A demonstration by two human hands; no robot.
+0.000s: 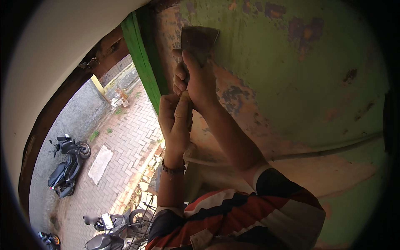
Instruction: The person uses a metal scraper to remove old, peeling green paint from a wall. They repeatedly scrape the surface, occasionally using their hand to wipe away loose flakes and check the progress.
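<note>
A wide-bladed scraper [197,39] lies against a wall [275,84] of peeling green paint, its metal blade pointing away from me. My right hand [198,79] is wrapped around the scraper just below the blade, with the thumb laid along it. Just beneath, my left hand [175,117] is closed around the lower end of the handle, touching the heel of my right hand. Fingers hide the handle. Around the blade and my forearms, bare patches of orange-brown and grey show through the paint.
A bright green wooden post [140,56] stands left of my hands. A cable or thin pipe [312,153] crosses the wall at right. Beyond the opening are a paved yard [125,134], a parked scooter [67,165], a motorcycle [109,229] and a wire rack [143,223].
</note>
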